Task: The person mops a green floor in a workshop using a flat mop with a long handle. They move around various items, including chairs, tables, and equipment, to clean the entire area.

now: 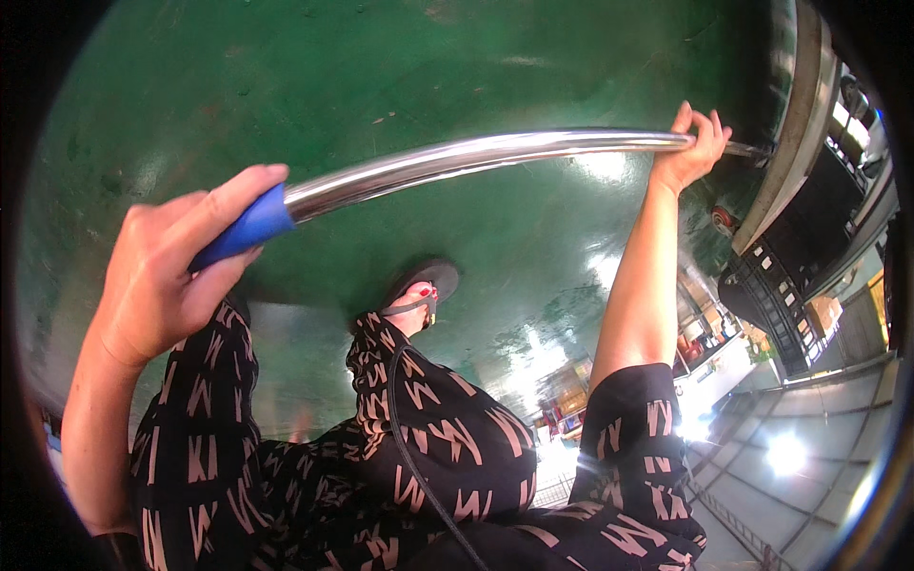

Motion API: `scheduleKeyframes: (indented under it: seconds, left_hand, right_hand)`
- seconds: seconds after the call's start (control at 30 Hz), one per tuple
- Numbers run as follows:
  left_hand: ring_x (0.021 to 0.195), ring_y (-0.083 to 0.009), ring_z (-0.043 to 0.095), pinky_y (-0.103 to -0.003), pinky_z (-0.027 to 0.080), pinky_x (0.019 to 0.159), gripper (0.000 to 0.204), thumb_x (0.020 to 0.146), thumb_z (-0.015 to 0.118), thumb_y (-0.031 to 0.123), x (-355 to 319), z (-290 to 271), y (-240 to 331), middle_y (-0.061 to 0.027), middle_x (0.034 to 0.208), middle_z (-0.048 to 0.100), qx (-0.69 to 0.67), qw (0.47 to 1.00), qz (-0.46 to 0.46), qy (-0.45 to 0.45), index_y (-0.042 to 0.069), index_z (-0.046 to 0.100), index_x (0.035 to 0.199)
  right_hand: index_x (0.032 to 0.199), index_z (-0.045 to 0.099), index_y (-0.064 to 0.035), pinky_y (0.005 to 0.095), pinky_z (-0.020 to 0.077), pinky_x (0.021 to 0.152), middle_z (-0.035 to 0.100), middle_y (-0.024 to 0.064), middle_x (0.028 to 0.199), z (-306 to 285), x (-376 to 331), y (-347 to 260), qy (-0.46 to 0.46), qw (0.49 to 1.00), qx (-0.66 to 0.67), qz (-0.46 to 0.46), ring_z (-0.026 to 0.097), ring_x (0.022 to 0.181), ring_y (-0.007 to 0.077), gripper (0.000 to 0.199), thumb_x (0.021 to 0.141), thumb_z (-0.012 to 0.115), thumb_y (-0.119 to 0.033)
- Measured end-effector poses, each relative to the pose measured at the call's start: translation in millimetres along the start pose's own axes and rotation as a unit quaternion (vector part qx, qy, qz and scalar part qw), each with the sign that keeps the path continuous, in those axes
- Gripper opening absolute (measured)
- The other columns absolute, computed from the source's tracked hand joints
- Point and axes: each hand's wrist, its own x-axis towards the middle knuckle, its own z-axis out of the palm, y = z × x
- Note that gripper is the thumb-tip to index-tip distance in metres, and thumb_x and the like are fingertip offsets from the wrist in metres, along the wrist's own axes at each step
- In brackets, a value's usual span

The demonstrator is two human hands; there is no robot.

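Observation:
A shiny metal tube (476,150) spans the view between my two hands, above a green floor. Its left end carries a blue sleeve-like grip (246,231), and my left hand (167,262) is wrapped around that grip. Farther off at the right, my right hand (692,157) holds the tube near its other end, thumb and some fingers showing around it. Past the right hand a thinner dark rod-like piece (747,149) continues toward a pale edge; whether it joins the tube I cannot tell.
Below the tube, my sandalled foot (419,303) rests on the glossy green floor (457,76). A pale curved edge (785,133) runs along the right, with a black slotted rack or crate (783,309) near it. Shelves with mixed goods (705,333) stand lower right.

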Motion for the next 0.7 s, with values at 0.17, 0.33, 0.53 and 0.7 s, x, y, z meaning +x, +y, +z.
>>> scheduleKeyframes:
  seconds: [0.17,0.33,0.53,0.7]
  left_hand:
    - [0.067,-0.0255,0.064,-0.03,0.048,0.063,0.052,0.07,0.064,-0.005,-22,2,-19,-0.0156,0.082,0.064,-0.058,0.995,-0.06,0.063,0.004,0.057,0.121]
    - [0.076,-0.0262,0.067,-0.028,0.049,0.071,0.052,0.069,0.064,-0.004,-64,3,-46,-0.0162,0.088,0.066,-0.065,0.991,-0.076,0.09,0.0,0.056,0.12]
    - [0.087,-0.0286,0.068,-0.031,0.05,0.076,0.052,0.071,0.062,-0.002,-145,24,-57,-0.0214,0.098,0.065,-0.086,0.977,-0.141,0.137,-0.002,0.052,0.122]
    - [0.09,-0.025,0.068,-0.033,0.05,0.078,0.049,0.074,0.066,0.004,-238,52,-88,-0.0215,0.101,0.066,-0.07,0.96,-0.191,0.191,-0.001,0.053,0.121]
  right_hand:
    - [0.08,0.068,-0.0144,0.0507,0.0348,0.099,0.063,0.0167,0.105,41,56,-30,-0.04,0.996,0.061,-0.045,0.051,0.112,0.0403,0.018,0.075,0.075,-0.031]
    - [0.081,0.068,-0.0143,0.0501,0.0354,0.1,0.065,0.0135,0.103,44,97,-103,0.021,0.996,0.059,-0.065,0.054,0.109,0.0339,0.016,0.075,0.074,-0.028]
    - [0.077,0.067,-0.0115,0.0514,0.0316,0.1,0.057,0.0168,0.114,23,131,-215,-0.007,0.976,0.208,-0.07,0.045,0.116,0.0419,0.021,0.06,0.077,-0.01]
    - [0.061,0.06,-0.0155,0.0554,0.0284,0.098,0.06,0.0015,0.085,3,118,-304,-0.005,0.951,0.289,-0.109,0.05,0.108,0.0303,0.019,0.06,0.078,-0.023]
